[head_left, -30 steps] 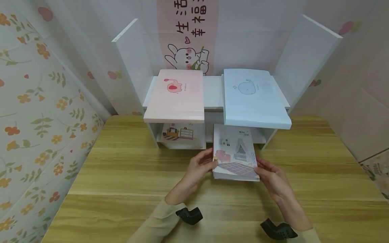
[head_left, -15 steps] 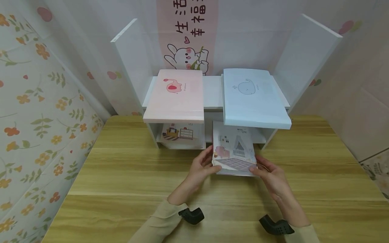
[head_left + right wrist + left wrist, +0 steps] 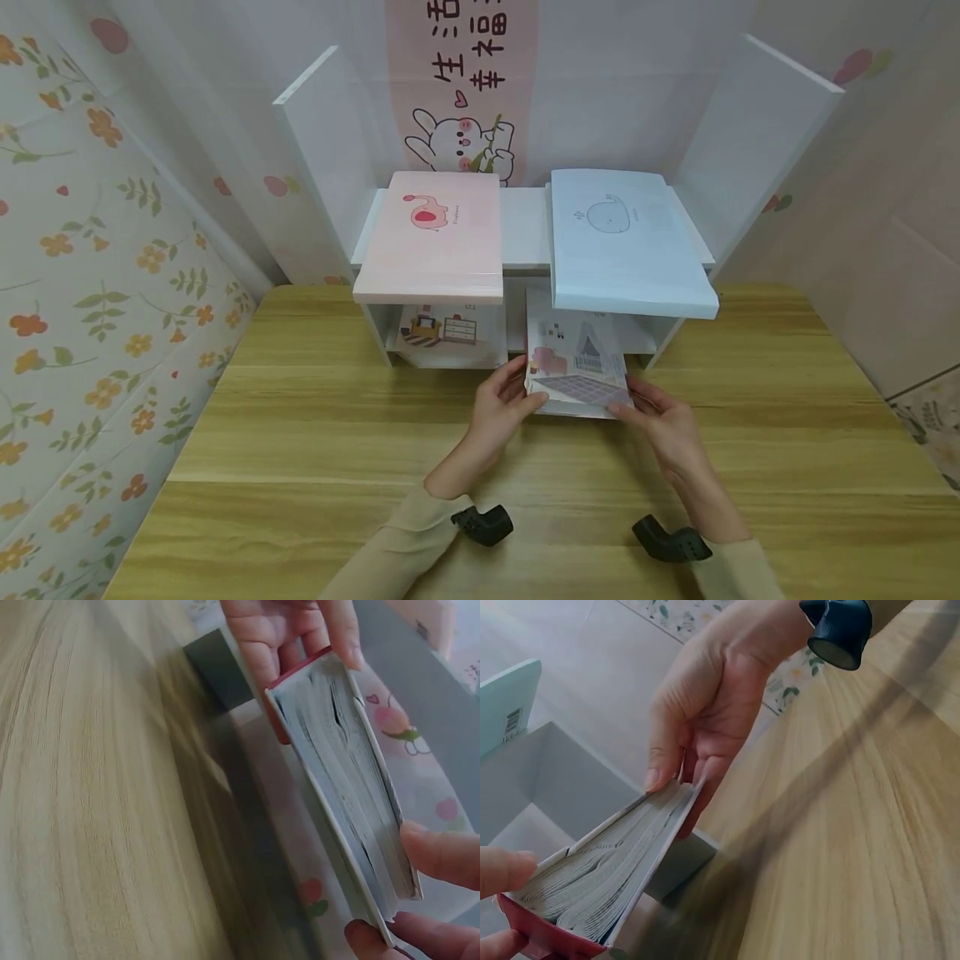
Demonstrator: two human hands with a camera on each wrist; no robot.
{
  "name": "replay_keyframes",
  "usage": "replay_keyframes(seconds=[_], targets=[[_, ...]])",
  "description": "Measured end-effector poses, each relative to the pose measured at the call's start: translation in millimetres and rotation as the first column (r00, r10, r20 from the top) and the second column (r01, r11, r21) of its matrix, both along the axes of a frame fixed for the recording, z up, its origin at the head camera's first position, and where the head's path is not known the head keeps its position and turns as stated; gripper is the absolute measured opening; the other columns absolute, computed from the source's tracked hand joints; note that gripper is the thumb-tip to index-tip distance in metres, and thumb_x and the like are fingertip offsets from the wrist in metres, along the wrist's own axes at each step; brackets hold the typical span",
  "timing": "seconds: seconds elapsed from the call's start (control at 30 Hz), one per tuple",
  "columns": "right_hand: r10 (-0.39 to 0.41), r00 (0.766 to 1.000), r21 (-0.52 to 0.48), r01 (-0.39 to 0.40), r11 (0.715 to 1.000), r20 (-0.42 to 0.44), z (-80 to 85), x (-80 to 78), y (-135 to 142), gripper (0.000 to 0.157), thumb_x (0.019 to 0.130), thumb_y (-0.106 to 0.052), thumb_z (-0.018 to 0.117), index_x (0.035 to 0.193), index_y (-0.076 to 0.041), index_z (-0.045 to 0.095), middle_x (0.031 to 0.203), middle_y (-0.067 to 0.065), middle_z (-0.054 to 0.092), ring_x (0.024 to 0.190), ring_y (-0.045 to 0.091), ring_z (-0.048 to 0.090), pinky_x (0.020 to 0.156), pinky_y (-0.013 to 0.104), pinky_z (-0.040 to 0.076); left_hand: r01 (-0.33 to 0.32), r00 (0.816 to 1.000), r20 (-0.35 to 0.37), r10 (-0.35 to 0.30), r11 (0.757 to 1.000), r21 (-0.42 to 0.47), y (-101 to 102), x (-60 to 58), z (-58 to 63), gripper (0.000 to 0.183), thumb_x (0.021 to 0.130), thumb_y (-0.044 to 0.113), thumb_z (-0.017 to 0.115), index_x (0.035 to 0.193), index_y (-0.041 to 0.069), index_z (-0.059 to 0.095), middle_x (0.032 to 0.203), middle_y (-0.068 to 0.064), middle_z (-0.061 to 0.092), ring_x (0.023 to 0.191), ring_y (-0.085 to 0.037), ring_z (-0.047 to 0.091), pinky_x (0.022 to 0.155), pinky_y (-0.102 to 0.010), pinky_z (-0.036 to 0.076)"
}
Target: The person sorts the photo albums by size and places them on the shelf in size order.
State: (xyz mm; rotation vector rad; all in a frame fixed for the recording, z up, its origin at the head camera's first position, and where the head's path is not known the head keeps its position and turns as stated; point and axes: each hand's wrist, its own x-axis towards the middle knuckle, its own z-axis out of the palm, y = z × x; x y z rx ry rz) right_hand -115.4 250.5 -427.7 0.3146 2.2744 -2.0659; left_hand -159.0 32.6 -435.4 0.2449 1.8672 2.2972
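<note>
Both hands hold a thick book (image 3: 577, 358) with a white illustrated cover and a barcode, its far end inside the shelf's lower right compartment under the blue book. My left hand (image 3: 495, 421) pinches its left side by the red spine, thumb on the cover and fingers beneath. On the opposite side my right hand (image 3: 667, 425) grips the edge in the same way. Wavy page ends (image 3: 622, 859) face out between the covers in the left wrist view. In the right wrist view the fingertips (image 3: 442, 855) of the right hand press both covers.
The white shelf (image 3: 525, 225) with upright side panels stands at the table's back. On its top lie a pink elephant book (image 3: 442, 258) and a blue whale book (image 3: 622, 258), overhanging the front. Another illustrated book (image 3: 453, 333) lies in the lower left compartment.
Both hands have moved forward with the book, which has slid farther into the lower right compartment beneath the blue book. The other books have stayed in place.
</note>
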Motion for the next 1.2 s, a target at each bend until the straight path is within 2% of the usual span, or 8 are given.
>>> replay_keyframes(seconds=[0.13, 0.23, 0.47, 0.7, 0.8, 0.93, 1.03, 1.2], targets=[[-0.045, 0.999, 0.088, 0.045, 0.995, -0.004, 0.6, -2.7, -2, 0.062, 0.088, -0.01, 0.065, 0.137, 0.012, 0.035, 0.134, 0.031, 0.042, 0.108, 0.007, 0.053, 0.078, 0.009, 0.044, -0.028, 0.999, -0.016, 0.028, 0.999, -0.034, 3, -3.2, -0.4, 0.055, 0.08, -0.008, 0.065, 0.131, -0.011, 0.044, 0.13, -0.027, 0.049, 0.121, -0.036, 0.048, 0.097, -0.036, 0.042], [-0.077, 0.997, 0.156, 0.08, 0.985, -0.025, 0.7, -4.6, -4, 0.057, 0.088, -0.011, 0.066, 0.134, 0.011, 0.041, 0.128, 0.03, 0.048, 0.092, -0.004, 0.053, 0.075, 0.009, 0.045, -0.074, 0.997, -0.04, 0.071, 0.995, -0.065, 7, -5.5, -1.4, 0.051, 0.08, -0.008, 0.066, 0.127, -0.013, 0.048, 0.126, -0.027, 0.052, 0.117, -0.036, 0.051, 0.096, -0.037, 0.043], [-0.156, 0.986, 0.307, 0.168, 0.937, -0.065, 1.3, -10.8, -7, 0.05, 0.086, -0.012, 0.068, 0.128, 0.009, 0.051, 0.124, 0.027, 0.054, 0.11, 0.024, 0.051, 0.072, 0.009, 0.04, -0.161, 0.982, -0.119, 0.144, 0.976, -0.145, 15, -9.5, 0.9, 0.046, 0.078, -0.007, 0.068, 0.12, -0.014, 0.053, 0.117, -0.029, 0.057, 0.111, -0.037, 0.056, 0.09, -0.036, 0.047], [-0.178, 0.978, 0.383, 0.206, 0.901, -0.107, 2.3, -16.5, -6, 0.047, 0.085, -0.016, 0.069, 0.123, 0.009, 0.056, 0.125, 0.028, 0.053, 0.12, 0.035, 0.045, 0.092, 0.04, 0.04, -0.195, 0.973, -0.169, 0.158, 0.952, -0.234, 20, -12.7, 7.4, 0.045, 0.08, -0.004, 0.068, 0.122, -0.012, 0.052, 0.116, -0.025, 0.057, 0.109, -0.032, 0.057, 0.085, -0.027, 0.05], [-0.174, 0.975, 0.399, 0.217, 0.891, -0.141, 1.7, -19.2, -6, 0.045, 0.086, -0.017, 0.068, 0.121, 0.009, 0.058, 0.123, 0.028, 0.054, 0.118, 0.037, 0.047, 0.092, 0.045, 0.04, -0.207, 0.97, -0.175, 0.167, 0.946, -0.249, 23, -15.0, 9.4, 0.045, 0.081, -0.004, 0.067, 0.122, -0.013, 0.052, 0.115, -0.025, 0.057, 0.107, -0.032, 0.058, 0.084, -0.025, 0.05], [-0.174, 0.968, 0.426, 0.236, 0.873, -0.18, -0.2, -23.0, -7, 0.042, 0.086, -0.017, 0.068, 0.118, 0.008, 0.06, 0.119, 0.026, 0.057, 0.112, 0.036, 0.052, 0.081, 0.029, 0.045, -0.232, 0.966, -0.179, 0.189, 0.936, -0.266, 26, -19.2, 11.2, 0.044, 0.081, -0.004, 0.067, 0.122, -0.012, 0.053, 0.113, -0.023, 0.059, 0.105, -0.03, 0.059, 0.084, -0.024, 0.05], [-0.175, 0.962, 0.451, 0.253, 0.856, -0.209, -1.5, -26.2, -7, 0.04, 0.085, -0.016, 0.069, 0.116, 0.007, 0.062, 0.115, 0.025, 0.059, 0.108, 0.036, 0.055, 0.071, 0.015, 0.04, -0.249, 0.963, -0.174, 0.208, 0.932, -0.263, 28, -22.5, 12.6, 0.044, 0.081, -0.005, 0.067, 0.122, -0.012, 0.053, 0.114, -0.023, 0.059, 0.105, -0.03, 0.059, 0.084, -0.023, 0.049], [-0.174, 0.951, 0.471, 0.279, 0.837, -0.254, -1.0, -32.0, -7, 0.035, 0.084, -0.013, 0.069, 0.111, 0.009, 0.064, 0.111, 0.027, 0.061, 0.104, 0.037, 0.056, 0.068, 0.015, 0.039, -0.248, 0.965, -0.148, 0.215, 0.931, -0.266, 31, -27.2, 15.3, 0.043, 0.081, -0.005, 0.066, 0.122, -0.012, 0.052, 0.115, -0.023, 0.058, 0.105, -0.03, 0.059, 0.084, -0.023, 0.05]])
